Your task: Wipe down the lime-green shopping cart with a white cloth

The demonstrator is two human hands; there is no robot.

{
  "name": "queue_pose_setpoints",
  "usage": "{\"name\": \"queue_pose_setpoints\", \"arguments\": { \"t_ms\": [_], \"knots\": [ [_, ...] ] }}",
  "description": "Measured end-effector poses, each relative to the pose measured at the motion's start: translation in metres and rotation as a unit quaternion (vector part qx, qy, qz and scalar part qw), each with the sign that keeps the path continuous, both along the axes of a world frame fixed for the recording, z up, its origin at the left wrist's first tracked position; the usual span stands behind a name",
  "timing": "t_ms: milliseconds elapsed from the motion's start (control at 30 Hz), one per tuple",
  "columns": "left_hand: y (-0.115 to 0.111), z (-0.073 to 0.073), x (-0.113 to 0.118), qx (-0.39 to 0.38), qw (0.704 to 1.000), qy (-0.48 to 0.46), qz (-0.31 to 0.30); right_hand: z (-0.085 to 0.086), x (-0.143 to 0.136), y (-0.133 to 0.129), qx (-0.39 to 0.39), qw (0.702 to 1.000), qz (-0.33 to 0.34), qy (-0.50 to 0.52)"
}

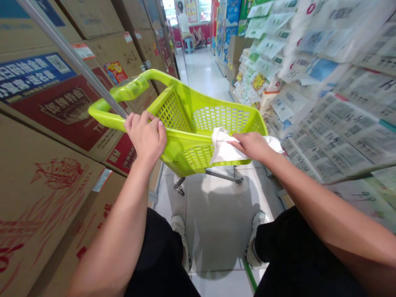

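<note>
A lime-green plastic shopping cart [198, 144] stands crosswise in front of me, its handle at the left and its grid-holed basket at the right. My left hand [145, 134] is closed over the near rim beside the handle. My right hand [252, 144] grips a white cloth [222, 149] against the near rim toward the basket's right end. Part of the cloth hangs down the outer side, and another part sticks out past my wrist. The inside of the basket is partly hidden by its near wall.
Cardboard cartons [93, 177] are stacked along the left, with a grey metal pole [77, 57] slanting down to the cart handle. Wrapped paper packs [328, 136] fill the right side. Farther down the tiled aisle [204, 70], a person [184, 22] is near a blue stool [188, 44].
</note>
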State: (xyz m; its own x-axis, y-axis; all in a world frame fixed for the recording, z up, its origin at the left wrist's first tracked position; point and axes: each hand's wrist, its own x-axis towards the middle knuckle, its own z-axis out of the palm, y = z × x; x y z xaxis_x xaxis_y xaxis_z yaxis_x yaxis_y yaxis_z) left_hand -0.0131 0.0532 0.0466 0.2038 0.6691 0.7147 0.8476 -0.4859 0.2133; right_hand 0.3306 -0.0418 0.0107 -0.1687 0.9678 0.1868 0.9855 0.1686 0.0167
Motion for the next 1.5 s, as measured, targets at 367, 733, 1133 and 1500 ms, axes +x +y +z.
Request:
{"name": "queue_pose_setpoints", "arguments": {
  "t_ms": [367, 733, 1133, 1500],
  "knots": [
    [-0.045, 0.001, 0.017, 0.006, 0.999, 0.024, -0.029, 0.035, -0.132, 0.028, 0.059, 0.99, 0.112, 0.068],
    [-0.005, -0.006, -0.011, -0.026, 0.997, -0.076, 0.008, 0.007, -0.012, -0.012, -0.041, 0.999, 0.032, 0.012],
    [-0.019, -0.07, 0.104, -0.17, 0.938, -0.301, -0.031, 0.003, -0.021, -0.049, -0.061, 0.997, 0.021, -0.049],
    [0.036, -0.06, 0.058, -0.2, 0.941, -0.254, -0.101, 0.013, -0.031, -0.04, -0.075, 0.99, 0.122, -0.004]
  ]
}}
